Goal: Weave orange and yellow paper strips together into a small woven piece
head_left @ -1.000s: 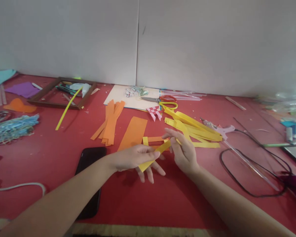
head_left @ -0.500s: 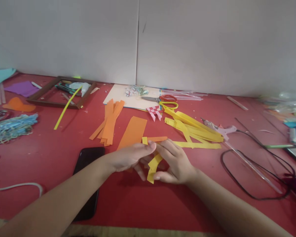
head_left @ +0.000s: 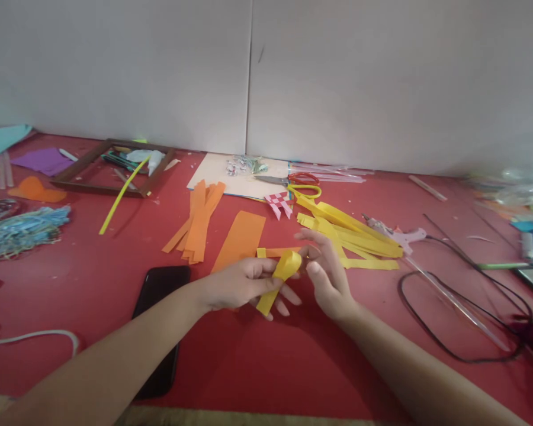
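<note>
A yellow paper strip (head_left: 286, 267), bent over into a loop at its upper end, is pinched by my left hand (head_left: 249, 284) between thumb and fingers. Just right of the loop, my right hand (head_left: 331, 278) has its fingers apart and curved; whether a fingertip touches the strip I cannot tell. Behind the hands lies an orange strip (head_left: 279, 252) with a yellow end. A wide orange paper piece (head_left: 244, 234) rests partly under my left hand. Farther back on the right is a bundle of yellow strips (head_left: 355, 234).
A black phone (head_left: 160, 296) lies under my left forearm. Behind are orange strips (head_left: 198, 222), scissors (head_left: 273, 179), a pink woven paper piece (head_left: 278, 203) and a brown frame (head_left: 93, 184). A glue gun (head_left: 408, 236) with a looping black cord (head_left: 402, 296) lies on the right.
The yellow strip has gone from hanging folded between both hands to a loop held up in my left hand. My right hand has drawn slightly right and opened.
</note>
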Motion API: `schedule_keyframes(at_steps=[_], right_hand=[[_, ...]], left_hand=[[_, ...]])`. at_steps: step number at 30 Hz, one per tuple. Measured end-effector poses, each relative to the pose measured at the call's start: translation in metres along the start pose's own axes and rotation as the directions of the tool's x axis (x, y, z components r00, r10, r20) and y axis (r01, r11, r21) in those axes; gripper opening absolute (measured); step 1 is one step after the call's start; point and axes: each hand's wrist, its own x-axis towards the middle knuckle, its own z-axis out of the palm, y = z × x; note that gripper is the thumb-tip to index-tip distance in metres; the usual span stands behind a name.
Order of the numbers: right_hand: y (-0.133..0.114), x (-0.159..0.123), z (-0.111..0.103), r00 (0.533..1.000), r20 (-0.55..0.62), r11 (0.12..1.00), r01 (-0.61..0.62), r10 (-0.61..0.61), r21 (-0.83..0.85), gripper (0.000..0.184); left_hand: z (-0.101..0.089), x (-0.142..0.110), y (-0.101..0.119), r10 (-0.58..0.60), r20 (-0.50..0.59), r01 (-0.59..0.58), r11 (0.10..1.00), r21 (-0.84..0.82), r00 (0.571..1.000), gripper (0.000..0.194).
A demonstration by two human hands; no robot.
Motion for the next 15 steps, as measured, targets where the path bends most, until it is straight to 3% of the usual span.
schedule_keyframes(at_steps=[4, 6, 10, 15], right_hand=[[0.0001, 0.0072, -0.0009, 0.983, 0.055, 0.944, -0.183, 0.174, 0.273, 0.038], [-0.0023, 0.0081, 0.0007, 0.973, 0.072, 0.929, -0.229, 0.217, 0.292, 0.033], [-0.0047, 0.0066, 0.0048, 0.967, -0.008, 0.93, -0.242, 0.254, 0.276, 0.021], [-0.0037, 0.0073, 0.0054, 0.959, -0.027, 0.924, -0.265, 0.283, 0.277, 0.019]], left_hand=[[0.003, -0.0007, 0.0004, -0.006, -0.036, 0.008, 0.998, 0.06, 0.999, 0.026], [0.0033, -0.0016, 0.0007, -0.018, -0.038, 0.021, 0.997, 0.08, 0.999, 0.021], [0.0003, -0.0038, 0.0033, -0.083, 0.014, 0.082, 0.996, 0.022, 0.996, 0.024], [-0.0027, -0.0063, 0.0075, -0.125, 0.02, 0.125, 0.992, -0.002, 0.992, 0.028]])
